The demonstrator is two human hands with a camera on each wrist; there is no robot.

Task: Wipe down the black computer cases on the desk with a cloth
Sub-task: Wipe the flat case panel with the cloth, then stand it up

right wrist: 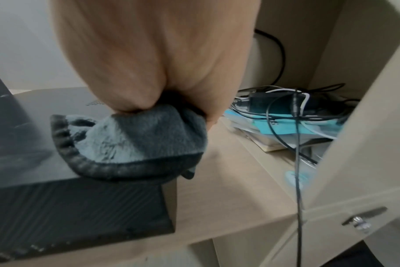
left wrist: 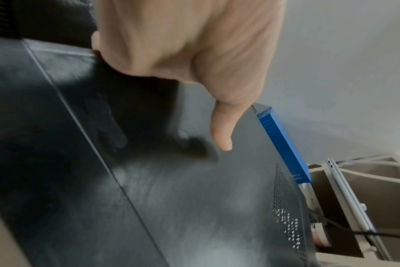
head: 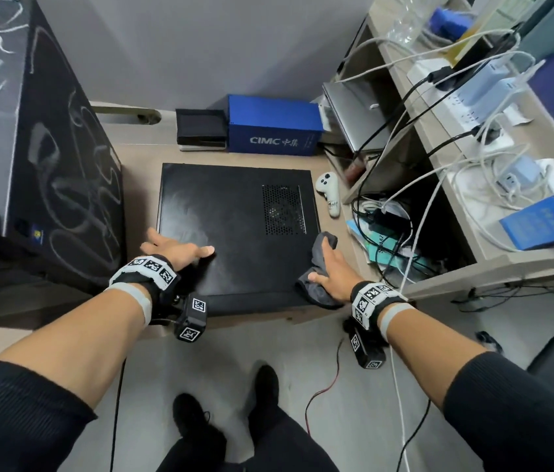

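Note:
A flat black computer case (head: 234, 212) lies on the low desk, dusty, with a vent grille on its right side. My left hand (head: 175, 252) rests spread on its near left corner, thumb (left wrist: 222, 137) stretched onto the top panel (left wrist: 194, 198). My right hand (head: 332, 270) grips a bunched grey cloth (head: 314, 291) at the case's near right corner. In the right wrist view the cloth (right wrist: 137, 144) bulges from under the palm over the case's edge (right wrist: 57, 207). A tall black case (head: 64, 165) with dust streaks stands at the left.
Behind the flat case are a blue CIMC box (head: 274, 126) and a small black box (head: 200, 127). A white controller (head: 329, 192) lies to its right. The right shelf unit holds a laptop (head: 357, 114), tangled cables (head: 388, 240) and power strips. My feet (head: 194, 413) are below.

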